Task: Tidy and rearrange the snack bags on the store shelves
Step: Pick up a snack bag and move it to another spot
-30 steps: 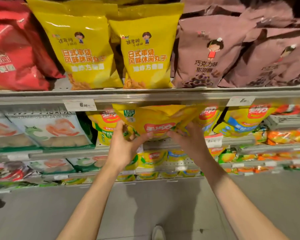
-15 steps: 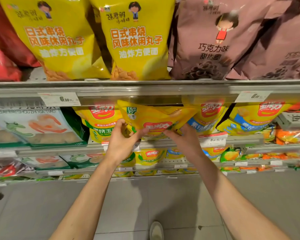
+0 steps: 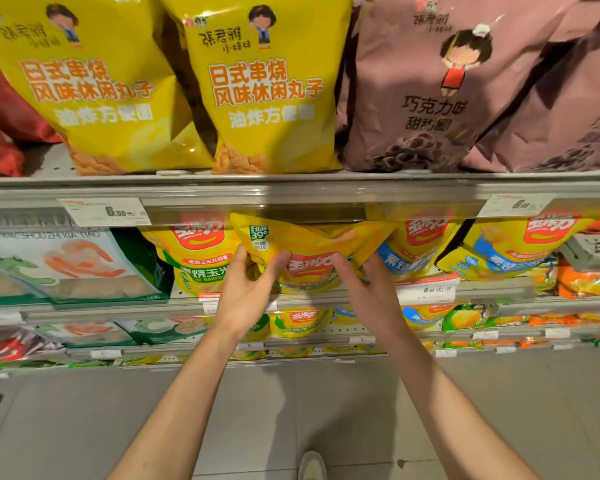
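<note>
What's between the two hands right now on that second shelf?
In the head view, a yellow snack bag, tilted, lies between the left hand and the right hand; both grip its lower part.

Glossy plastic film, dull metal and matt floor tiles

The yellow corn snack bag point(image 3: 309, 247), gripped by the left hand point(image 3: 246, 292) and the right hand point(image 3: 368, 292), was of glossy, crinkled plastic film that caught the light. The two big yellow bags point(image 3: 271, 98) on the upper shelf were also shiny film, with soft creases, while the brown bags point(image 3: 440, 98) to the right looked more matt and wrinkled. The shelf edge point(image 3: 291, 192) was smooth grey metal behind a clear plastic strip, which carried a white paper price tag point(image 3: 108, 212). The floor point(image 3: 84, 427) looked like smooth, matt grey tile.
</note>
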`<state>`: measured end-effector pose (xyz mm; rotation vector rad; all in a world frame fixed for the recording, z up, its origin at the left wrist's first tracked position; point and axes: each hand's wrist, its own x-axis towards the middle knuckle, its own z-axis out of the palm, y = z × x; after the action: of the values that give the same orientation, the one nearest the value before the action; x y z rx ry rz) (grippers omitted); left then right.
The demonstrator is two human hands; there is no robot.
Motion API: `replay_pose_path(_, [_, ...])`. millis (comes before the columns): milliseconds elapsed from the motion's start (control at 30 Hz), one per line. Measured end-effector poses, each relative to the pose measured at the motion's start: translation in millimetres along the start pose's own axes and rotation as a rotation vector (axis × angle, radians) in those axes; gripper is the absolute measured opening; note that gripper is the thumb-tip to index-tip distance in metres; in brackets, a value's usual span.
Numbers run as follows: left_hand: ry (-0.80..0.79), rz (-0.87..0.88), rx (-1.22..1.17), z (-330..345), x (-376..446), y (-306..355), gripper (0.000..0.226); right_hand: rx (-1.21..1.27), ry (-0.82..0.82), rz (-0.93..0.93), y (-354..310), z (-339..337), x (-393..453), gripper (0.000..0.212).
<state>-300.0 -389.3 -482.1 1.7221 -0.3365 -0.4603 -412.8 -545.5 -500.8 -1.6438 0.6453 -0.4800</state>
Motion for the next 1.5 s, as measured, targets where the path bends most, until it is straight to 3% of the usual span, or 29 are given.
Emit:
replay_pose_path(200, [0.087,-0.031,0.005,9.4,9.6,-5.1,0.024,-0.036,0.042,0.045,11.5,11.8,11.0,0.040])
replay_pose_path(500, [0.119,-0.109,-0.025,11.1,18.5,2.7,0.069,-0.041,0.068,0.084,5.9,19.5,20.5,0.045])
replay_pose_path(633, [0.129,-0.145,-0.014,14.2,20.7,6.8,0.044,-0.022,0.087,0.081,2.2,21.5,22.6,0.040])
replay_pose_path(800, [0.143,-0.085,0.056,8.5,11.1,9.8,0.039,-0.036,0.030,0.092,1.4,13.1,19.8,0.059])
replay_pose_path(933, [0.176,-0.029,0.016,3.3,1.5,4.5,0.041,-0.024,0.057,0.053,-0.4,8.8,17.9,0.038])
replay_pose_path(1167, [0.211,0.007,0.061,-3.6,-4.7,4.4,0.052,-0.075,0.052,0.069,-8.0,7.5,14.0,0.032])
replay_pose_path(1400, [0.247,0.027,0.075,-20.6,-5.5,3.1,0.038,-0.056,0.058,0.063,-11.1,-3.7,2.8,0.014])
replay_pose_path(1500, [0.238,0.045,0.087,-27.8,-13.8,10.7,0.036,-0.040,0.082,0.078,-16.5,-9.3,-5.7,0.017])
